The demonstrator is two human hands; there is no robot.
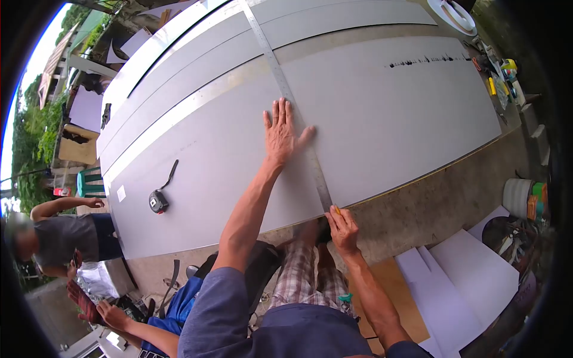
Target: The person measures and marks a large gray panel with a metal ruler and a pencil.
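Note:
A long metal ruler (271, 59) lies across a large grey sheet (388, 119), reaching its near edge. My left hand (283, 134) rests flat on the sheet beside the ruler, fingers spread, with the thumb over the ruler. At the ruler's near end, my right hand (343, 230) is closed around a yellow pencil (337, 210) at the sheet's edge. A black tape measure (158, 201) with a strap sits on the sheet to the left.
Tools (492, 86) lie at the table's right end. White boards (471, 274) and a brown board lean or lie at the lower right. One person (65, 238) stands at the left; another's arm (143, 331) shows at the lower left.

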